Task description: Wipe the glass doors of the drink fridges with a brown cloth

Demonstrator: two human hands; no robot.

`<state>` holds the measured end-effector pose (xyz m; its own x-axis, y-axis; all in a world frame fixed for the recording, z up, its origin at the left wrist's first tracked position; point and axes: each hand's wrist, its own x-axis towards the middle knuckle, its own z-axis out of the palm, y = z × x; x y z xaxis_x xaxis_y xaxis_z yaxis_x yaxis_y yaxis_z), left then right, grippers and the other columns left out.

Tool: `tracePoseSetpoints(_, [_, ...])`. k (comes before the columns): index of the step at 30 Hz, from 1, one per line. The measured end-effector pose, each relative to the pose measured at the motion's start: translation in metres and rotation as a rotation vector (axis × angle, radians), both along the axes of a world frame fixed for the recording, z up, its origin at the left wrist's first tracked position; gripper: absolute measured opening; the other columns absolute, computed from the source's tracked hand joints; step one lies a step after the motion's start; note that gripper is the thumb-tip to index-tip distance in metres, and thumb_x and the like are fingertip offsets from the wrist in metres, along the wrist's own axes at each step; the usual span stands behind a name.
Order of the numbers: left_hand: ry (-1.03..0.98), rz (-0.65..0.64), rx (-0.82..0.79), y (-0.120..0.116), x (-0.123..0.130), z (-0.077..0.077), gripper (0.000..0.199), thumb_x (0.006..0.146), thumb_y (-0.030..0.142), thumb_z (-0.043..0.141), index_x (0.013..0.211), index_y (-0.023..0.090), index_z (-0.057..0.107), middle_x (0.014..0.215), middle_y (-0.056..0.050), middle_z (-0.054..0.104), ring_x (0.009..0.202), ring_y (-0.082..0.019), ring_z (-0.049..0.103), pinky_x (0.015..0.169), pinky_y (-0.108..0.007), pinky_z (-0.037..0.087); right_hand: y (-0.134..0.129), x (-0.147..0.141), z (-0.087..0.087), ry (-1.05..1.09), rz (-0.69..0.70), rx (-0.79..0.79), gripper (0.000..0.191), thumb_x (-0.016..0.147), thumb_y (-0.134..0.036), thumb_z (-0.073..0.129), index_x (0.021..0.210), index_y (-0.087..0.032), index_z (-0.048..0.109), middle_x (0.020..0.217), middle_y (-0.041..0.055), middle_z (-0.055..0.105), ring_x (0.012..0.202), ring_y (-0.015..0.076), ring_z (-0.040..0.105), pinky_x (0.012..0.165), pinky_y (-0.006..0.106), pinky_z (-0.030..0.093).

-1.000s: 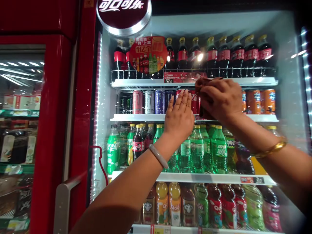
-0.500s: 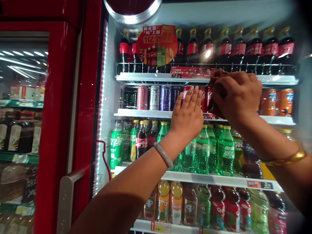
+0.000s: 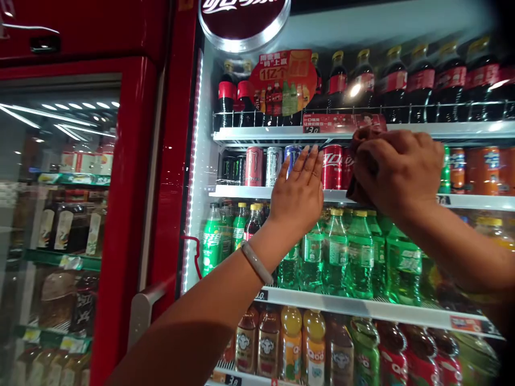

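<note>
Over on the left stands a red cooler (image 3: 120, 214), its shelves (image 3: 48, 258) green-edged. White strip lights (image 3: 194, 139) glow nearby.

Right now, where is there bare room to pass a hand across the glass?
Between the left hand and right hand is a gap, with a red can behind. More glass shows above the right hand, right of the round sticker. It is crowded where the right hand grips the brown cloth; bottles and cans pack the shelves.
</note>
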<state>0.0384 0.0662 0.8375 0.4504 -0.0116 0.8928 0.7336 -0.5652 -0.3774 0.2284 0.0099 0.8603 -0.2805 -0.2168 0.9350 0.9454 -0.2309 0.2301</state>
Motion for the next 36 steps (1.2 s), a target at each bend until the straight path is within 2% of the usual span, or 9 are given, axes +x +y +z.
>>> tracePoseSetpoints(4, [-0.007, -0.017, 0.037, 0.008, -0.013, -0.005, 0.061, 0.104, 0.025, 0.026, 0.162, 0.007, 0.028, 0.172, -0.009, 0.024, 0.162, -0.022, 0.017, 0.136, -0.043, 0.012, 0.008, -0.032, -0.020, -0.229, 0.025, -0.079, 0.018, 0.095, -0.037, 0.059, 0.105, -0.027, 0.071, 0.117, 0.0051, 0.073, 0.108, 0.0280, 0.059, 0.086, 0.044, 0.034])
tracePoseSetpoints(7, [-0.037, -0.009, 0.039, 0.012, -0.020, -0.008, 0.060, 0.104, 0.024, 0.029, 0.160, 0.003, 0.031, 0.171, -0.012, 0.027, 0.162, -0.022, 0.019, 0.136, -0.042, 0.016, 0.017, -0.043, -0.004, -0.274, 0.052, -0.120, 0.020, 0.095, -0.036, 0.058, 0.109, -0.028, 0.070, 0.117, 0.0053, 0.073, 0.108, 0.0273, 0.059, 0.088, 0.044, 0.035])
tracePoseSetpoints(10, [-0.026, -0.008, 0.058, 0.013, -0.025, -0.011, 0.061, 0.104, 0.025, 0.031, 0.162, 0.005, 0.027, 0.170, -0.013, 0.027, 0.162, -0.023, 0.019, 0.136, -0.047, 0.016, 0.016, -0.040, 0.010, -0.096, 0.069, -0.085, 0.019, 0.093, -0.037, 0.059, 0.106, -0.028, 0.070, 0.116, 0.0067, 0.071, 0.107, 0.0291, 0.058, 0.086, 0.045, 0.036])
tracePoseSetpoints(13, [-0.030, -0.018, 0.066, 0.014, -0.026, -0.015, 0.063, 0.104, 0.026, 0.032, 0.164, 0.007, 0.022, 0.171, -0.012, 0.025, 0.162, -0.023, 0.016, 0.136, -0.048, 0.015, 0.010, -0.045, -0.007, 0.000, 0.026, -0.039, 0.017, 0.093, -0.038, 0.058, 0.101, -0.027, 0.069, 0.113, 0.0070, 0.072, 0.103, 0.0291, 0.058, 0.083, 0.044, 0.035])
tracePoseSetpoints(17, [-0.019, -0.009, 0.062, 0.015, -0.025, -0.017, 0.062, 0.104, 0.023, 0.030, 0.163, 0.008, 0.025, 0.172, -0.011, 0.023, 0.163, -0.024, 0.013, 0.136, -0.049, 0.015, 0.013, -0.067, -0.034, -0.117, -0.021, -0.043, 0.016, 0.096, -0.035, 0.057, 0.103, -0.027, 0.069, 0.113, 0.0043, 0.073, 0.100, 0.0255, 0.058, 0.085, 0.042, 0.034])
tracePoseSetpoints(24, [-0.014, -0.006, 0.038, 0.014, -0.025, -0.018, 0.064, 0.104, 0.027, 0.034, 0.162, 0.003, 0.024, 0.173, -0.014, 0.019, 0.163, -0.024, 0.012, 0.136, -0.048, 0.016, 0.017, -0.059, 0.005, -0.021, -0.060, -0.029, 0.023, 0.099, -0.038, 0.051, 0.103, -0.026, 0.069, 0.111, 0.0071, 0.072, 0.099, 0.0267, 0.057, 0.081, 0.042, 0.032])
tracePoseSetpoints(30, [0.073, -0.067, 0.057, 0.016, -0.040, -0.013, 0.061, 0.102, 0.022, 0.036, 0.161, 0.007, 0.032, 0.170, -0.012, 0.027, 0.161, -0.024, 0.022, 0.135, -0.048, 0.021, 0.013, -0.083, -0.038, -0.057, -0.064, -0.051, 0.016, 0.096, -0.032, 0.057, 0.105, -0.026, 0.068, 0.116, 0.0052, 0.072, 0.100, 0.0246, 0.055, 0.084, 0.041, 0.032])
tracePoseSetpoints(32, [0.110, -0.054, 0.082, 0.021, -0.055, -0.004, 0.059, 0.102, 0.022, 0.035, 0.160, 0.009, 0.034, 0.169, -0.010, 0.031, 0.160, -0.022, 0.024, 0.135, -0.046, 0.021, 0.019, -0.092, -0.032, -0.116, -0.064, -0.072, 0.017, 0.096, -0.031, 0.057, 0.108, -0.026, 0.068, 0.117, 0.0043, 0.072, 0.101, 0.0235, 0.054, 0.085, 0.040, 0.032])
tracePoseSetpoints(36, [0.085, -0.027, 0.118, 0.035, -0.090, 0.013, 0.058, 0.106, 0.027, 0.032, 0.162, 0.012, 0.029, 0.169, -0.009, 0.029, 0.160, -0.022, 0.024, 0.135, -0.050, 0.016, 0.028, -0.091, 0.014, -0.066, -0.066, -0.043, 0.021, 0.099, -0.034, 0.050, 0.105, -0.026, 0.068, 0.112, 0.0057, 0.071, 0.099, 0.0242, 0.054, 0.084, 0.041, 0.030])
